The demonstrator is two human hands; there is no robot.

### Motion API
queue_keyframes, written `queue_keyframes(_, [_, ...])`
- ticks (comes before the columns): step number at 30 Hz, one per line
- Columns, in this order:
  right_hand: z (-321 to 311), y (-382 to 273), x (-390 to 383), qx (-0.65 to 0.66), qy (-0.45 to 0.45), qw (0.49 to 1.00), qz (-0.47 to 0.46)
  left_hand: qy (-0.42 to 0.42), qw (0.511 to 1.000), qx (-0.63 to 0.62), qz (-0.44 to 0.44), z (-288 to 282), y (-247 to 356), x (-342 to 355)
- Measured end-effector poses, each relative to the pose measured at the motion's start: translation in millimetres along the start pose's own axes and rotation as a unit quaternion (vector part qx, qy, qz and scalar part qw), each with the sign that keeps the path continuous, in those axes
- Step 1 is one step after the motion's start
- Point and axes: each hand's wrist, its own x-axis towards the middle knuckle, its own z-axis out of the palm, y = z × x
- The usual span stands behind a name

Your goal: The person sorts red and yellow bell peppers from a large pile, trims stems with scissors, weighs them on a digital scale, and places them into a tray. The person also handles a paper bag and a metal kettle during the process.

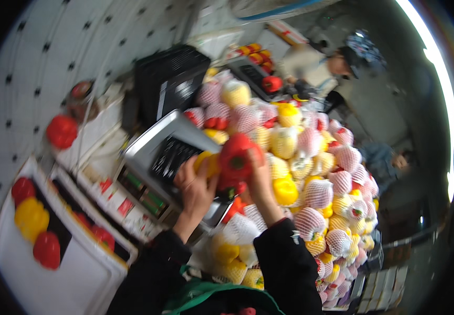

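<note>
Both hands are raised together over a metal weighing scale, which serves as the landmark here. The left hand curls around a yellow bell pepper, fingers wrapped over it. The right hand grips a red bell pepper, pressing it against the yellow one so the two peppers touch just above the scale's right edge. They seem held side by side as a pair, possibly for comparing or packing together. Both forearms wear dark sleeves and enter from the bottom of the view.

To the right of the scale and behind it rises a large heap of peppers, red and yellow, most wrapped in white foam netting, likely to cushion them. They are far too many to count. One bare yellow pepper lies just right of the hands.

To the left of the scale sit white foam trays. The nearest tray holds three peppers in a row: red, yellow, red. A second tray beside it shows at least one red pepper. A loose red pepper rests farther left.

Behind the scale stands a black plastic crate. Beyond the heap, two other people are visible, blurred.
</note>
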Motion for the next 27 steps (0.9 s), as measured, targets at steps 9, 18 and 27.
queue_keyframes(9, [101,-4,16,-0.3,-0.07,0.932,-0.189,0.029,0.987,-0.149,0.059,18,13,-17])
queue_keyframes(18, [108,22,13,-0.598,-0.095,0.768,-0.21,-0.025,0.987,-0.133,0.081,18,2,-17])
queue_keyframes(27, [53,-35,-49,-0.524,-0.234,0.767,-0.287,-0.033,0.986,-0.141,0.086,16,-12,-16])
